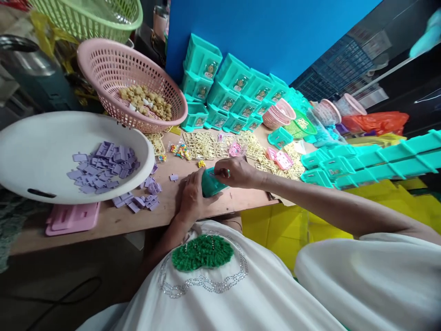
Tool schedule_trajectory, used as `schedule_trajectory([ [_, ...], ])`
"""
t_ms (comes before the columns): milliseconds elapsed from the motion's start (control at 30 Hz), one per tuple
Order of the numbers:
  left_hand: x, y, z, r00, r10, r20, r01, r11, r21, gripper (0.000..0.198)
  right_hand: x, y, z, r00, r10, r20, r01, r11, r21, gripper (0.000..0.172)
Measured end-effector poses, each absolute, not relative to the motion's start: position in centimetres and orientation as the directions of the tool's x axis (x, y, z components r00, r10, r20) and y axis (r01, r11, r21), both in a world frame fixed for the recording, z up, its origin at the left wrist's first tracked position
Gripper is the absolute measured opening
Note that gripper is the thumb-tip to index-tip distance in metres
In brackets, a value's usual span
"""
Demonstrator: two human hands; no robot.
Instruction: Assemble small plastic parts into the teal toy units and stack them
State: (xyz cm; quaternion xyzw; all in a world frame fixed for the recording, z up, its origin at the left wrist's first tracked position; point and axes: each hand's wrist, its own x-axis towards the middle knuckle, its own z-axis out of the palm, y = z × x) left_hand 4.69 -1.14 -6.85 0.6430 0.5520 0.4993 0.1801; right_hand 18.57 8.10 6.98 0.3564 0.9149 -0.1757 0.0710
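My left hand (193, 195) grips a small teal plastic box (211, 182) from its left side, close to the table's front edge. Over the box's top, my right hand (236, 172) has its fingers pinched together; whatever sits between them is hidden. Just behind the box lie small yellow beads (201, 163). Cream plastic part frames (201, 145) spread across the table beyond both hands. Little bags of coloured beads (179, 150) and a bag of pink pieces (236, 149) rest among them. A single purple piece (173, 177) lies left of my left hand.
A white basin (20, 156) of purple parts stands left, with a pink basket (131, 59) of tan pieces behind it. Stacked teal boxes (234, 82) line the blue panel (262, 37). More teal boxes (389, 156) stand right. A pink plastic piece (72, 218) lies at the front left edge.
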Motion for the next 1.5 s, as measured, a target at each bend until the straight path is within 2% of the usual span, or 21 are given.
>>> schedule_trajectory([
  [167,4.6,-1.2,-7.1,-0.08,0.88,0.467,0.578,-0.341,0.741,0.085,18.1,8.2,6.6,-0.746,0.598,-0.292,0.658,0.729,-0.189,0.009],
  [267,4.4,-1.3,-7.0,-0.082,0.877,0.473,0.569,-0.349,0.745,0.081,18.6,8.3,6.4,-0.742,0.644,-0.186,0.671,0.71,-0.215,0.011],
  [300,4.3,-1.4,-6.8,-0.092,0.868,0.488,0.551,-0.364,0.751,0.078,18.9,8.4,6.4,-0.729,0.672,-0.129,0.677,0.678,-0.286,0.014],
  [367,3.9,-1.7,-5.8,-0.143,0.835,0.531,0.489,-0.407,0.772,0.074,19.8,8.3,6.4,-0.687,0.725,-0.047,0.633,0.566,-0.528,0.024],
  [433,3.6,-2.1,-4.3,-0.24,0.818,0.522,0.376,-0.417,0.827,0.063,20.8,7.9,6.4,-0.66,0.751,0.0,0.481,0.422,-0.768,0.041],
  [467,3.5,-2.3,-3.4,-0.285,0.836,0.469,0.284,-0.394,0.874,0.055,21.1,7.6,6.4,-0.655,0.755,0.031,0.391,0.373,-0.841,0.048],
  [533,3.5,-2.5,-1.4,-0.301,0.915,0.27,0.036,-0.272,0.962,0.043,21.7,6.8,6.3,-0.653,0.742,0.151,0.23,0.385,-0.894,0.049],
  [633,3.8,-2.4,1.0,-0.156,0.987,-0.033,-0.308,-0.017,0.951,0.047,22.0,5.3,6.0,-0.668,0.647,0.368,0.084,0.558,-0.826,0.036],
  [733,4.4,-2.1,2.2,-0.128,0.982,-0.14,-0.461,0.066,0.885,0.046,22.3,4.2,5.8,-0.673,0.584,0.454,0.059,0.654,-0.754,0.032],
  [867,4.9,-2.0,2.4,-0.266,0.96,-0.087,-0.437,-0.039,0.899,0.037,22.7,3.3,5.6,-0.557,0.726,0.402,0.124,0.552,-0.825,0.032],
  [967,5.1,-2.0,2.3,-0.323,0.946,-0.012,-0.348,-0.107,0.931,0.032,22.7,3.1,5.8,-0.541,0.797,0.268,0.152,0.406,-0.901,0.035],
  [1100,5.6,-2.2,2.3,-0.308,0.951,0.013,-0.317,-0.115,0.941,0.032,22.2,3.2,5.9,-0.58,0.811,0.077,0.132,0.187,-0.974,0.046],
  [1233,5.7,-2.4,2.4,-0.214,0.972,-0.097,-0.402,0.003,0.916,0.04,21.6,3.2,5.7,-0.527,0.85,0.024,0.016,0.039,-0.999,0.051],
  [1333,5.3,-2.5,2.6,-0.103,0.978,-0.184,-0.484,0.112,0.868,0.041,21.5,3.1,5.6,-0.526,0.85,0.026,-0.04,0.005,-0.999,0.048],
  [1500,4.7,-2.5,3.1,0.141,0.951,-0.274,-0.582,0.304,0.754,0.039,21.5,3.1,5.6,-0.632,0.773,0.056,-0.092,-0.003,-0.996,0.042],
])
